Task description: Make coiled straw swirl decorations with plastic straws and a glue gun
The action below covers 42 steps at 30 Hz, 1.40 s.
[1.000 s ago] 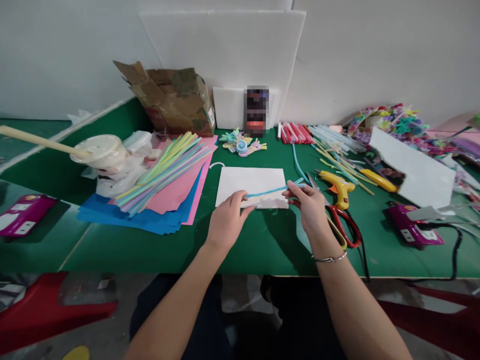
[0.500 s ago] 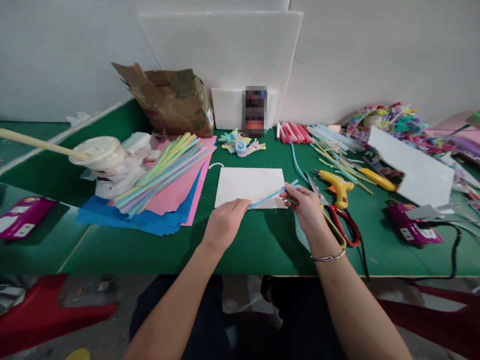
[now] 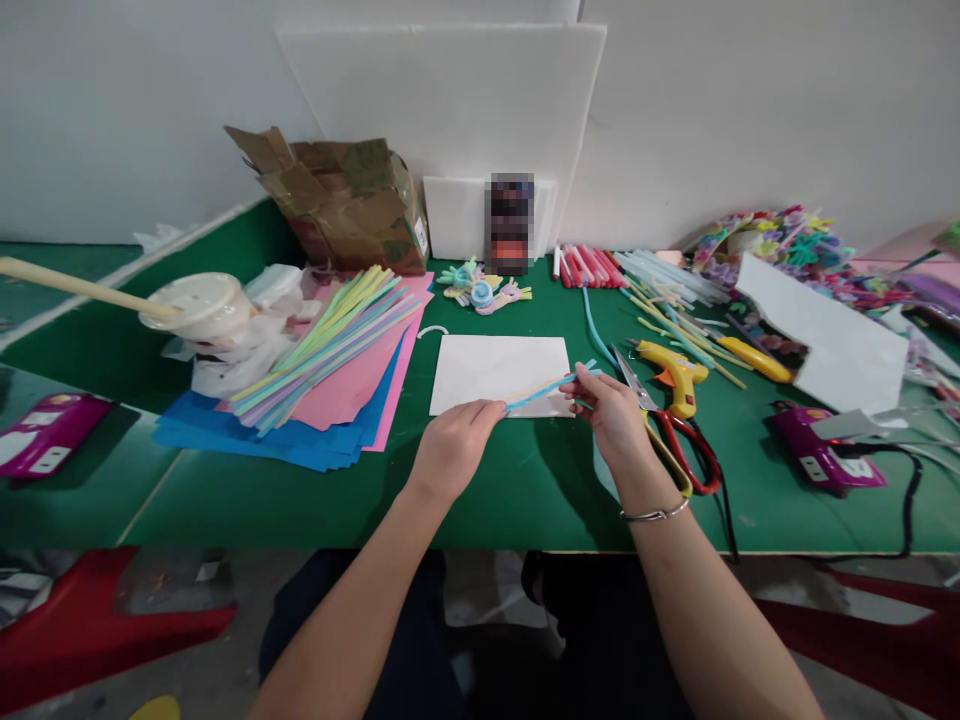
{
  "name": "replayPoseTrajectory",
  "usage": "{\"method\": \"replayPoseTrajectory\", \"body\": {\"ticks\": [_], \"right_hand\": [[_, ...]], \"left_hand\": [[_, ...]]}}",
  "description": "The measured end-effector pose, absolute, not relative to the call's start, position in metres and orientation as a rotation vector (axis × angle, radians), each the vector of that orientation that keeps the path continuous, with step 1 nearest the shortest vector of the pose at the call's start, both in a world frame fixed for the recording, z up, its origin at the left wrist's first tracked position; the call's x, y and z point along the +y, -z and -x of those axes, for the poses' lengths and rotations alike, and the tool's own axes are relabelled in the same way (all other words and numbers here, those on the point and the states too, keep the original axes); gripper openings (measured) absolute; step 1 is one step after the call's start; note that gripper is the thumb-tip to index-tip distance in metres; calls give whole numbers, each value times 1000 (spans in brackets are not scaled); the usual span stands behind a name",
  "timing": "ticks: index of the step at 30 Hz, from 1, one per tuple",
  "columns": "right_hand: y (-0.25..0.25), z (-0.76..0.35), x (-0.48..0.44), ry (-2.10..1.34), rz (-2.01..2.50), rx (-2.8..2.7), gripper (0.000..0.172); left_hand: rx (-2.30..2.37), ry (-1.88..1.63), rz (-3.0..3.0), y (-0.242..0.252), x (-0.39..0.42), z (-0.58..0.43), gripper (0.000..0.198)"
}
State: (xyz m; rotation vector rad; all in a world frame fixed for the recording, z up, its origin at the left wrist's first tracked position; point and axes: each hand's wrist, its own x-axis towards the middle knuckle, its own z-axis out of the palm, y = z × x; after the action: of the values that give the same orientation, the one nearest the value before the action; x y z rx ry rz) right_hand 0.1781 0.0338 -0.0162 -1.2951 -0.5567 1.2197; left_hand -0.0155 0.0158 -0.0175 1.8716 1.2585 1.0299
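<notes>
Between my two hands stretch thin pipe cleaners (image 3: 541,391), blue and pale yellow, lying side by side above a white board (image 3: 487,366). My left hand (image 3: 457,445) is closed on their lower left end. Near the upper right end, my right hand (image 3: 609,405) pinches them between thumb and fingers, and their blue tips stick out beyond. Just right of that hand lie scissors (image 3: 682,448) with red and yellow handles. Behind the board sits a cluster of coiled pastel pipe-cleaner shapes (image 3: 484,291).
Pastel pipe cleaners (image 3: 330,345) lie on pink and blue sheets (image 3: 262,440) at left, beside a lidded tub (image 3: 199,305) with a stick. A yellow glue gun (image 3: 675,372), a yellow cutter (image 3: 756,358) and a purple power strip (image 3: 829,450) are at right. A cardboard box (image 3: 352,205) stands behind.
My left hand has shifted slightly to the right along the pipe cleaners, shortening the span between my hands. My right hand has barely moved.
</notes>
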Motion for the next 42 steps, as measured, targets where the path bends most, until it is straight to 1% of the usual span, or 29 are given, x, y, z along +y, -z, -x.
{"method": "replayPoseTrajectory", "body": {"ticks": [3,8,13,15,17,21,23,25,27,30,33,36,37,39,42], "right_hand": [[17,-177,33,-1206,1253,-540,31],[18,-180,34,-1133,1267,-570,29],[21,-183,36,-1089,1240,-632,28],[20,-183,36,-1099,1200,-641,28],[18,-181,36,-1099,1145,-634,28],[14,-176,34,-1066,1040,-608,27],[12,-174,33,-1047,1010,-617,26],[10,-174,33,-1037,988,-625,27],[8,-174,33,-1046,983,-614,28],[7,-174,33,-1076,1021,-548,29],[8,-176,33,-1078,1072,-475,31],[9,-177,33,-1051,1106,-433,35],[10,-177,34,-1043,1116,-424,35],[11,-178,34,-1040,1133,-415,36],[13,-179,35,-1048,1155,-401,35]], "left_hand": [[1286,-1028,-1900,18,17,17,14],[1315,-1095,-1852,15,19,18,8],[1339,-1038,-1776,9,19,13,12],[1266,-982,-1554,6,20,11,16],[1142,-901,-1170,5,21,9,22],[899,-676,-405,5,23,7,25],[799,-588,-244,6,22,6,28],[722,-532,-210,7,21,6,31],[681,-531,-254,7,19,5,33],[727,-657,-477,8,18,2,30],[910,-781,-932,8,16,-1,25],[1149,-892,-1439,10,13,-2,11],[1225,-930,-1582,12,12,-2,11],[1344,-979,-1850,16,10,-1,24],[1393,-998,-2259,23,9,0,27]]}}
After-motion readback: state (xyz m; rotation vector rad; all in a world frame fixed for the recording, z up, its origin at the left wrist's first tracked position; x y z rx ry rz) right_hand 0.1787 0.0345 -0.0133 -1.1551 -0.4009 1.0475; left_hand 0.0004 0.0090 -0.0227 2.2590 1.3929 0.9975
